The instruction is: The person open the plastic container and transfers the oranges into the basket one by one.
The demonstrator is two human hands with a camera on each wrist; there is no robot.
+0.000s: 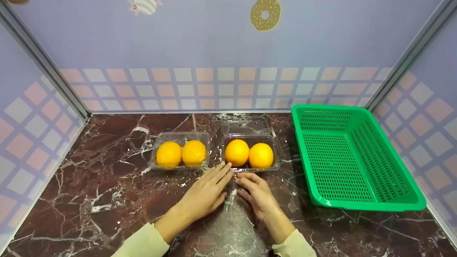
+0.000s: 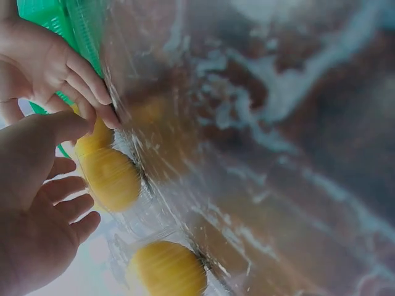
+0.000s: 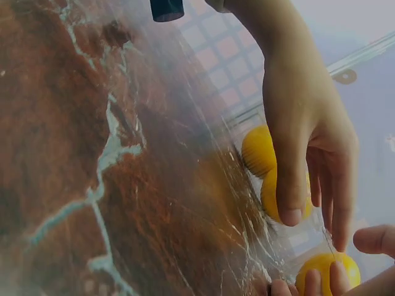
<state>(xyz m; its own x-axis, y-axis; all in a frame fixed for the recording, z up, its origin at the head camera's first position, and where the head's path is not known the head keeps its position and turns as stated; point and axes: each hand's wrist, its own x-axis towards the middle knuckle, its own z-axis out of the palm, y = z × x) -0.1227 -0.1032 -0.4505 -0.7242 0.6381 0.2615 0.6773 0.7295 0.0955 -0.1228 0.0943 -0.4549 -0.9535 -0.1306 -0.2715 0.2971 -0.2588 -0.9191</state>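
Two oranges (image 1: 237, 152) in clamshell (image 1: 260, 170) — just beyond left hand (image 1: 204, 192) and right hand (image 1: 260, 196) | hands empty — left straight-fingered, right loosely bent

Printed panels (image 1: 214, 46) in metal framing (image 1: 48, 64) on three sides of a marbled tabletop (image 1: 107, 178) suggest a booth.

Marbled maroon tabletop (image 1: 117, 189): green basket (image 1: 337, 167), two clear containers (image 1: 182, 136)

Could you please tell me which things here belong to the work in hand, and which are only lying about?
Likely in the work:
right box, its lid open, left hand and right hand by its front edge
two oranges in it
left box, holding two more oranges

Probably just lying about:
green basket, untouched, nothing in it
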